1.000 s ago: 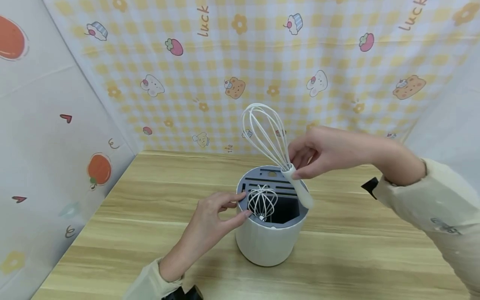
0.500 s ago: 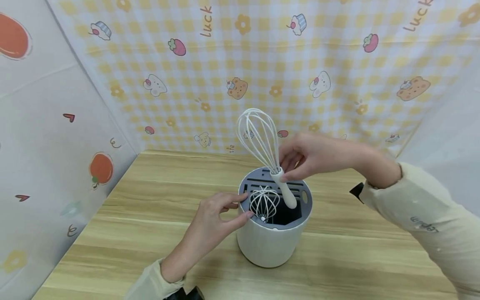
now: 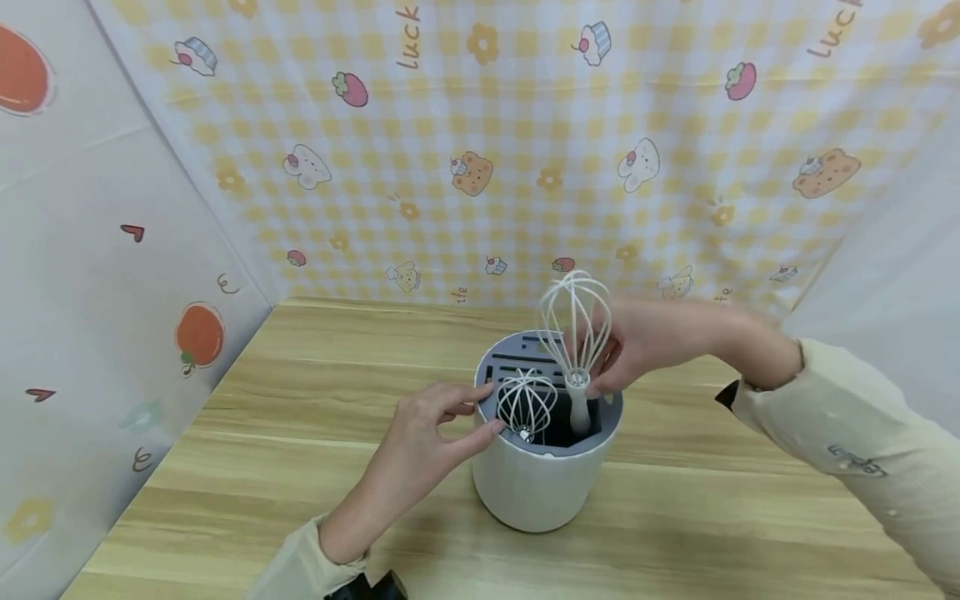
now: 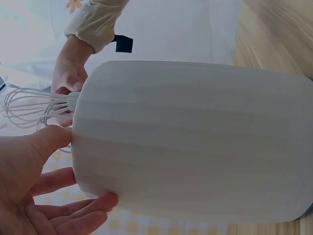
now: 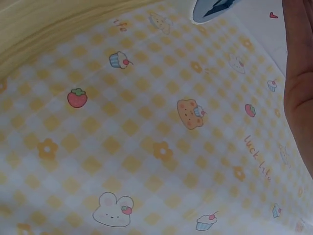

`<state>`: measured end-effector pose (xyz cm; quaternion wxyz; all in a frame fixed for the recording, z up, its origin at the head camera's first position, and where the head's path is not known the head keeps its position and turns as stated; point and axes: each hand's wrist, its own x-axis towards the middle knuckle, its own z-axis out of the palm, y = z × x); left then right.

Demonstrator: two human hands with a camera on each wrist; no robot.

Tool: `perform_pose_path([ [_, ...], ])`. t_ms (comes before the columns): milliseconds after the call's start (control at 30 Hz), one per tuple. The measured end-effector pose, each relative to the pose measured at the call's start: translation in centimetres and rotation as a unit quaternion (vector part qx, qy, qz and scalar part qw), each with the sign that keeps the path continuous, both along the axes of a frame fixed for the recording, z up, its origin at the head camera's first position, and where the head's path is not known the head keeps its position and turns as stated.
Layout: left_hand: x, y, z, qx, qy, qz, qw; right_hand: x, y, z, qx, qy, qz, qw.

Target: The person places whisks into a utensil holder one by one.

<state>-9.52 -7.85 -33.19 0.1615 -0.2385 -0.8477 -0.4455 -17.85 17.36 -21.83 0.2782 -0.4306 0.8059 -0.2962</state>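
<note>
A white cylindrical utensil holder [image 3: 536,492] with a grey slotted top stands upright on the table. My right hand [image 3: 637,337] pinches a white whisk [image 3: 579,412] near the top of its handle; the whisk stands wires up, with its handle's lower end at the holder's dark opening. A second whisk [image 3: 525,408] sits in the opening's left part, only its wire head showing. Thumb and fingers of my left hand [image 3: 427,433] rest extended against the holder's left rim. In the left wrist view, the holder's wall [image 4: 195,142] hides both handles. The right wrist view catches only part of my right hand [image 5: 301,83].
Behind the holder hangs a yellow checked cloth [image 3: 420,167], with a white printed cloth [image 3: 67,292] along the left. The wooden table [image 3: 712,500] reaches out on both sides of the holder. Narrow slots lie at the back of the holder's top.
My right hand has brought the whisk left, then down, turning it from tilted to nearly upright, its handle end now at the opening. My left hand has stayed on the rim.
</note>
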Motion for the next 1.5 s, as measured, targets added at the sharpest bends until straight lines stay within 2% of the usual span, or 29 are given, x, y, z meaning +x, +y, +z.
perform_pose_path([
  [167, 0.0, -0.1, 0.0, 0.001, 0.002, 0.003, 1.0, 0.1, 0.1, -0.4, 0.014, 0.061, 0.031, 0.998],
  [367, 0.0, -0.1, 0.0, -0.005, -0.001, 0.005, 1.0, 0.2, -0.3, -0.8, 0.016, 0.09, 0.077, 0.993],
  [467, 0.0, -0.1, 0.0, -0.007, 0.002, 0.007, 1.0, 0.3, -0.7, -1.0, 0.015, 0.089, 0.097, 0.991],
  [533, 0.0, -0.1, 0.0, -0.006, 0.003, 0.007, 1.0, 0.3, -1.0, -1.1, 0.026, 0.088, 0.1, 0.991],
  [667, -0.1, -0.1, 0.0, -0.007, 0.004, 0.005, 1.0, 0.6, -1.5, -1.1, 0.062, 0.118, 0.093, 0.987],
  [1000, -0.1, 0.1, 0.0, -0.005, 0.01, 0.005, 0.9999, 0.7, -2.2, -1.3, 0.086, 0.088, 0.069, 0.99],
  [1133, -0.1, 0.1, 0.0, -0.008, 0.012, 0.005, 0.9999, 0.7, -2.3, -1.4, 0.08, 0.083, 0.089, 0.989],
  [1233, 0.0, 0.1, -0.1, -0.006, 0.01, 0.004, 0.9999, 0.8, -2.5, -1.4, 0.102, 0.093, 0.091, 0.986],
  [1367, 0.0, 0.1, -0.2, -0.003, 0.01, 0.004, 0.9999, 0.9, -2.7, -1.3, 0.144, 0.09, 0.066, 0.983],
  [1500, 0.0, 0.2, -0.3, -0.005, 0.011, 0.004, 0.9999, 1.2, -2.4, -1.2, 0.14, 0.053, 0.047, 0.988],
])
